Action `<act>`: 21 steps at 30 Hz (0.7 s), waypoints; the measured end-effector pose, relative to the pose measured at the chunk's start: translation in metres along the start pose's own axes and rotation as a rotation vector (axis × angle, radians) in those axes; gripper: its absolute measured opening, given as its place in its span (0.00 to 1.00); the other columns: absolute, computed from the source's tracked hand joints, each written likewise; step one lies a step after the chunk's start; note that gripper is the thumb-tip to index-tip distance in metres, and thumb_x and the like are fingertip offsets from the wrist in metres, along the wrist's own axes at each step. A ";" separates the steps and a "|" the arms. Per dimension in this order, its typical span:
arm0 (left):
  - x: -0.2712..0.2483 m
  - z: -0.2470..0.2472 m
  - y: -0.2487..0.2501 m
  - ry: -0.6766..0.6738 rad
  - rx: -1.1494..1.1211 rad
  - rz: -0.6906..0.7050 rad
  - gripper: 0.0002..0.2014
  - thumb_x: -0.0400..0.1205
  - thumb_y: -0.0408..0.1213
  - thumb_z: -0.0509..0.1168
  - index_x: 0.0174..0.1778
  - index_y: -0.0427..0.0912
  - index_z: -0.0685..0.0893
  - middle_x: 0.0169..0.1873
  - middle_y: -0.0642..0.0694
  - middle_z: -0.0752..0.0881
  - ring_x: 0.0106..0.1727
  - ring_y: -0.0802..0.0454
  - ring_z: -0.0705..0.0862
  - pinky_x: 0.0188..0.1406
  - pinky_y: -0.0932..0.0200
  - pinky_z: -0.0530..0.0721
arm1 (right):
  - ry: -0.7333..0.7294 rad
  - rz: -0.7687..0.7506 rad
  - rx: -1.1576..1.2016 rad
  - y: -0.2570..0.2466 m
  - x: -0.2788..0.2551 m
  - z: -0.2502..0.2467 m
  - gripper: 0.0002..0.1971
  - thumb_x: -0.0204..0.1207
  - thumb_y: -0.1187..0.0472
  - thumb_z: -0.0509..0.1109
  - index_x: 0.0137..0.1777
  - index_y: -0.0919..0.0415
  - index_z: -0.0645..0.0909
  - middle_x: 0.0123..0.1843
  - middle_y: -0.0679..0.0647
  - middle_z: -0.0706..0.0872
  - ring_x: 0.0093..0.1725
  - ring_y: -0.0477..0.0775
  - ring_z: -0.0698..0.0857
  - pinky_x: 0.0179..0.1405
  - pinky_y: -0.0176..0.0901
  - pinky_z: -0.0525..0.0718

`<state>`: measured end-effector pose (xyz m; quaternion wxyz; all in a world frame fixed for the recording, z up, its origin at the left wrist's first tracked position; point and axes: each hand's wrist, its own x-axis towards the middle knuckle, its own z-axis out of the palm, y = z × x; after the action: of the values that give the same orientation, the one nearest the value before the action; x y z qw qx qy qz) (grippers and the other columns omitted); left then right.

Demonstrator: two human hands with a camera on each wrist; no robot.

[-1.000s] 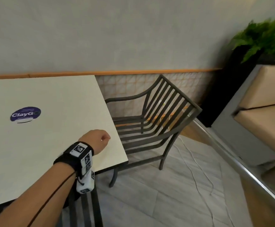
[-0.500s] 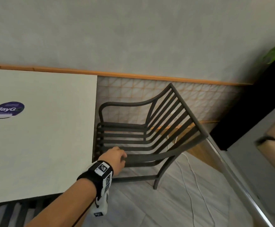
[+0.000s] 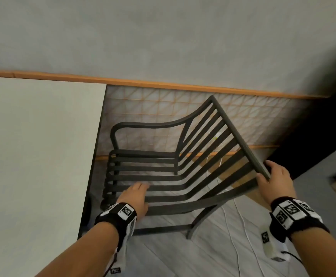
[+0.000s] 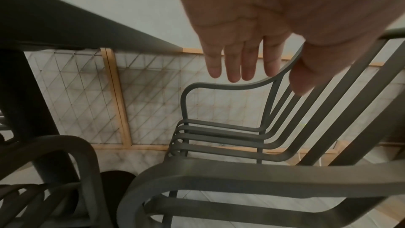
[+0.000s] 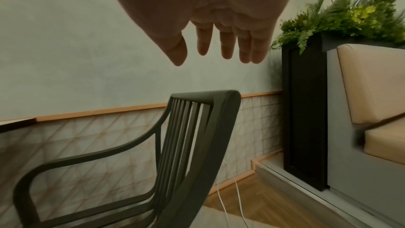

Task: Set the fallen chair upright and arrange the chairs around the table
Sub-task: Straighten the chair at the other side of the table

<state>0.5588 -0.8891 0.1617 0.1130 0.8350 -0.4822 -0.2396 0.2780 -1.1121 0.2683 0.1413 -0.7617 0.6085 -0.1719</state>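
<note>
A dark metal slatted armchair [image 3: 234, 134] stands upright on its legs beside the right edge of the white table [image 3: 43, 156], seat facing the table. My left hand [image 3: 137, 194] is over the near armrest and seat slats; in the left wrist view its fingers [image 4: 238, 55] are straight and hold nothing, with the armrest [image 4: 241, 171] below them. My right hand [image 3: 275, 180] is at the near end of the backrest's top rail. The right wrist view shows its fingers [image 5: 219, 41] spread and straight above the rail [image 5: 219, 119], not closed round it.
A second dark chair [image 4: 83, 162] sits by the table's pedestal [image 4: 26, 110]. White cables [image 3: 241, 236] trail on the floor behind the chair. A black planter [image 5: 302, 110] with a fern and a beige cushioned bench [image 5: 372, 84] stand to the right. The tiled wall is close behind.
My left hand went from the table's corner down to the chair's near armrest and its fingers straightened. My right hand came into view at the backrest's top rail. The view closed in on the chair.
</note>
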 end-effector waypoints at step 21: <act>0.044 0.087 -0.020 -0.271 0.290 -0.156 0.20 0.83 0.29 0.57 0.72 0.41 0.72 0.71 0.39 0.78 0.71 0.41 0.77 0.75 0.43 0.72 | 0.037 0.140 -0.048 0.016 0.032 0.052 0.10 0.81 0.59 0.59 0.57 0.65 0.72 0.34 0.65 0.81 0.31 0.62 0.77 0.34 0.51 0.77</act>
<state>0.5478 -0.9129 0.0661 -0.0929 0.8375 -0.4563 -0.2858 0.2926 -1.1469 0.2173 0.1233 -0.7172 0.6667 -0.1610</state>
